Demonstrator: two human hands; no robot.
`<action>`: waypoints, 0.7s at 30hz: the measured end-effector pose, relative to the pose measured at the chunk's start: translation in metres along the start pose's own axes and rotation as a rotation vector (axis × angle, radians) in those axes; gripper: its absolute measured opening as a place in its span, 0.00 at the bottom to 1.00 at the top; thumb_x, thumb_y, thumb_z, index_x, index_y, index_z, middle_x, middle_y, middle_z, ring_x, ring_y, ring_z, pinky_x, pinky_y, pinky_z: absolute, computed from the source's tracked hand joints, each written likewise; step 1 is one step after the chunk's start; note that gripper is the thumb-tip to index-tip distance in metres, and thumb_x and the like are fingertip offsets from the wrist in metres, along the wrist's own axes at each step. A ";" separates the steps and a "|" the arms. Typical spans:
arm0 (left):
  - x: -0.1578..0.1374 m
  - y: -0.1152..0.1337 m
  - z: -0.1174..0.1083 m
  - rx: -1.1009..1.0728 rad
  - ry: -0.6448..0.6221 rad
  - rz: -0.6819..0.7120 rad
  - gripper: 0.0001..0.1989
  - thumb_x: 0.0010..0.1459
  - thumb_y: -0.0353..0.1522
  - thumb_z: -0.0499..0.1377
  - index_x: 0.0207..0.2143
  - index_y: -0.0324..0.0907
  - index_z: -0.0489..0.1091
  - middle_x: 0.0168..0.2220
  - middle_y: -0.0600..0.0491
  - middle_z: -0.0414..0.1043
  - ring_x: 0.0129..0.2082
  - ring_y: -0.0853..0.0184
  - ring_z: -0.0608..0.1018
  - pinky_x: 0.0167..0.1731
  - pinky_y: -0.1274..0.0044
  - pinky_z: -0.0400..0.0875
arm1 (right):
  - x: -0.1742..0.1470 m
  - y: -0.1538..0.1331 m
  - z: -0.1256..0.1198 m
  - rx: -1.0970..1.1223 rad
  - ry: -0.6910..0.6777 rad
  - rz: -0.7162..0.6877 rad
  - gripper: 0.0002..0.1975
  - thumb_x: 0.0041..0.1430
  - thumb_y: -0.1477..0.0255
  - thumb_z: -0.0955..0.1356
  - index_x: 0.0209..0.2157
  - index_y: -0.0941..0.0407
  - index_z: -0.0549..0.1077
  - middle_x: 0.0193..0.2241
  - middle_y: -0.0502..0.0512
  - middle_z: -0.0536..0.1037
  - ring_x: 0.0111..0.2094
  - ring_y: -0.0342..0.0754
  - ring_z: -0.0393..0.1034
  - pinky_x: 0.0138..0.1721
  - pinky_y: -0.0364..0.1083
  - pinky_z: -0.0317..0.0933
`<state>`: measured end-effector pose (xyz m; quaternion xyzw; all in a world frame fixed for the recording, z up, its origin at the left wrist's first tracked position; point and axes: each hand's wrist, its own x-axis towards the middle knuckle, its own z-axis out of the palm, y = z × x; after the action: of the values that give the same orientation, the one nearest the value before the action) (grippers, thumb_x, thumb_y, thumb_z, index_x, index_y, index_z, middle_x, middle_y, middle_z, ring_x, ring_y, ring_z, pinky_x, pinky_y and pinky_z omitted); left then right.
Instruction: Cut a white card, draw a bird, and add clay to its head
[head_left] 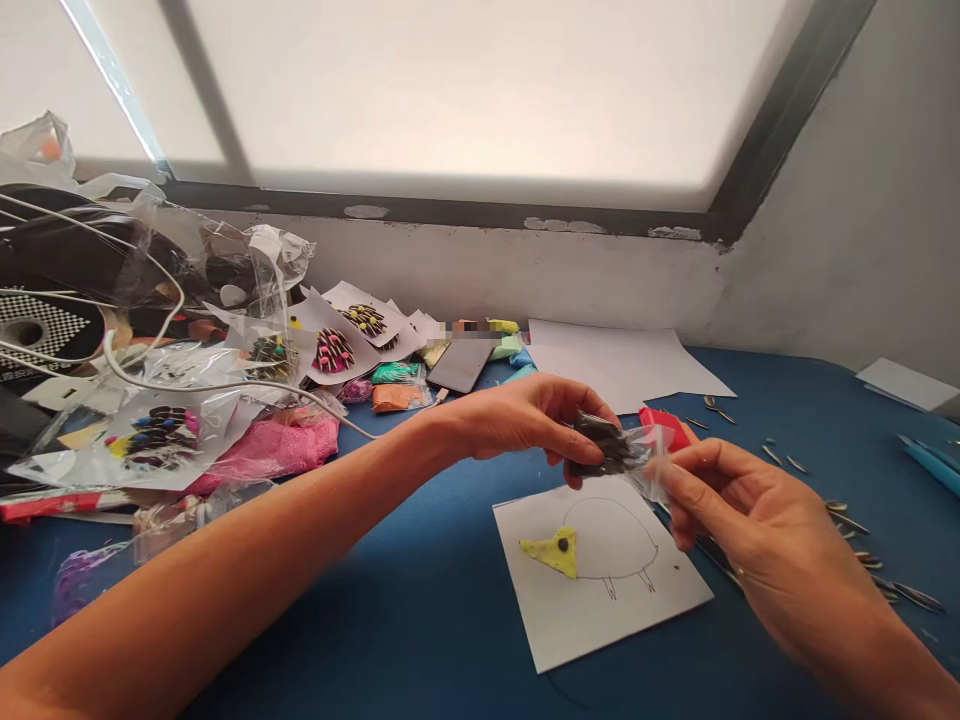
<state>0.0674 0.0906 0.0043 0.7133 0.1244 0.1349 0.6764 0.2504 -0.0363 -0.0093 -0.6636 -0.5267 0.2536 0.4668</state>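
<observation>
My left hand [551, 425] grips a small clear plastic bag [611, 447] with a dark, blackish lump, probably modelling clay, inside. At the bag's clear end, the fingers of my right hand [731, 490] pinch the plastic. Both hands hold it in the air above a white sheet of paper [547, 625]. Drawn on that sheet is a rounded animal outline with thin legs. Its pointed head [555, 552] is filled with yellow clay and has a dark round eye. A red packet [667, 428] lies behind the bag, partly hidden by it.
Sunflower seeds [862, 560] are scattered at right. Left are finished seed-covered pictures [334, 350], a pink cloth-like bundle [270, 450], plastic wrap and a white cable [225, 385]. A phone [461, 367], coloured clay packets [397, 398] and a large white sheet [615, 358] lie along the back.
</observation>
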 end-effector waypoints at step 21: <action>0.006 -0.008 0.019 0.027 0.052 -0.103 0.11 0.56 0.22 0.57 0.42 0.38 0.64 0.30 0.56 0.73 0.24 0.75 0.76 0.24 0.82 0.65 | -0.006 0.012 -0.001 -0.088 0.054 -0.375 0.06 0.54 0.62 0.73 0.34 0.45 0.83 0.40 0.50 0.84 0.52 0.58 0.73 0.61 0.60 0.59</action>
<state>0.0800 0.0758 -0.0045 0.7111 0.1805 0.1167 0.6694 0.2545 -0.0423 -0.0201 -0.5804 -0.6389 0.1208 0.4903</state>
